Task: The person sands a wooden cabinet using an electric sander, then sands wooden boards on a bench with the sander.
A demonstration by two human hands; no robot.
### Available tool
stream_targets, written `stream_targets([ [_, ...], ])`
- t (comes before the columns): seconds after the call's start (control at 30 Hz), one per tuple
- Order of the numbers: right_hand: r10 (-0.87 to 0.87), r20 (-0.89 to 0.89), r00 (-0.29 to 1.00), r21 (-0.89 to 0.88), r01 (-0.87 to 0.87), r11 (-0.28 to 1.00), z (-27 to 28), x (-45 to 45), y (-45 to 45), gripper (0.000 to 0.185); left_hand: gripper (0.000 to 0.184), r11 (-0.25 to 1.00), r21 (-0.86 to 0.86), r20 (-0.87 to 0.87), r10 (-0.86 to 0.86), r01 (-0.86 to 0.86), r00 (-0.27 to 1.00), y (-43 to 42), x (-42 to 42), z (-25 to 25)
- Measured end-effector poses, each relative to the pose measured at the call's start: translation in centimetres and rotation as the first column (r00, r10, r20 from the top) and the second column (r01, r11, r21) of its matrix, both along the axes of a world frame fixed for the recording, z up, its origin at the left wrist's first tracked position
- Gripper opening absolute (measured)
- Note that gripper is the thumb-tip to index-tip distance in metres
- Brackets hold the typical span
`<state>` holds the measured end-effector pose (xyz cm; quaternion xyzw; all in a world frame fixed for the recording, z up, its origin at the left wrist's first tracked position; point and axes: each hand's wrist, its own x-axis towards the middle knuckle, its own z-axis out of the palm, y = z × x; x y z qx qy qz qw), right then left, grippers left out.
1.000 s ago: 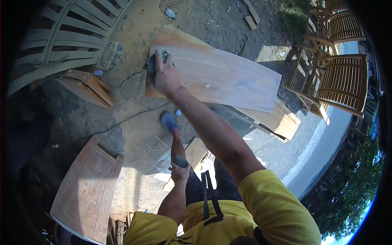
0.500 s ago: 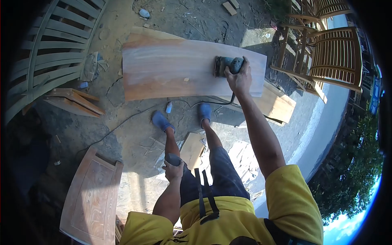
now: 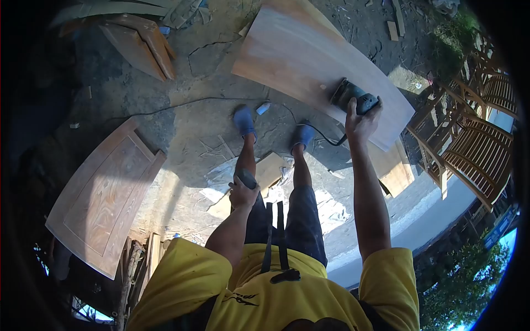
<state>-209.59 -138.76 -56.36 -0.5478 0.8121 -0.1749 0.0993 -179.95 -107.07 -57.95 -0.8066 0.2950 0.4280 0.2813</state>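
Note:
A dark green power sander [image 3: 356, 97] rests on the right part of a long wooden panel [image 3: 292, 49]. My right hand [image 3: 362, 122] is wrapped round its rounded top, and a dark cord [image 3: 326, 138] hangs from it. Beside my thigh, my left hand [image 3: 243, 194] is closed round a dark grey object [image 3: 247, 178], which I cannot identify for certain. The panel lies slanted over other boards, its surface streaked pale and reddish brown.
Slatted wooden chairs [image 3: 477, 154] stand at the right. A framed wooden panel [image 3: 107, 201] leans at lower left, and joined boards [image 3: 141, 44] are at upper left. The cord crosses the ground near my blue shoes [image 3: 243, 120]. Scraps [image 3: 221, 176] lie by my legs.
Since the first frame, my right hand has slid the sander from the panel's left end to its right part. The view has turned and shifted. My left hand keeps its grip.

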Motion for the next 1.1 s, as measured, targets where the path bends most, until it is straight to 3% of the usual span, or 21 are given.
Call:
stream_targets([
  [0.2, 0.216, 0.13, 0.968, -0.027, -0.215, 0.976, 1.2, 13.0, -3.8, 0.093, 0.111, 0.997, 0.03, -0.024, 0.065, -0.064, 0.998, -1.1, -0.1, 0.3],
  [0.3, 0.188, 0.211, 0.959, 0.035, -0.2, 0.979, 2.0, 18.4, -6.2, 0.093, 0.111, 0.996, 0.017, -0.028, 0.086, -0.086, 0.996, -1.0, 0.0, 0.2],
  [0.43, 0.323, 0.359, 0.876, 0.118, -0.386, 0.915, 2.0, 24.3, -9.7, 0.104, 0.11, 0.996, 0.006, -0.006, 0.084, -0.084, 0.996, -0.9, -0.2, 0.1],
  [0.57, 0.499, 0.296, 0.815, 0.1, -0.546, 0.832, 1.5, 27.2, -11.3, 0.106, 0.109, 0.999, 0.005, -0.011, 0.048, -0.048, 0.999, -0.8, -0.1, 0.1],
  [0.7, 0.565, 0.276, 0.778, 0.087, -0.606, 0.791, 1.3, 22.9, -9.5, 0.101, 0.107, 1.0, -0.009, 0.012, 0.021, -0.021, 1.0, -0.1, -0.1, -0.7],
  [1.0, 0.349, 0.069, 0.935, 0.2, -0.356, 0.913, 3.2, 4.2, -1.0, 0.08, 0.105, 0.997, -0.035, -0.026, 0.071, -0.072, 0.997, 0.5, 1.2, -1.0],
  [1.1, 0.426, -0.012, 0.904, 0.174, -0.418, 0.892, 2.7, -1.3, 1.1, 0.082, 0.105, 0.996, -0.012, -0.031, 0.085, -0.086, 0.996, 1.6, 1.3, -1.5],
])
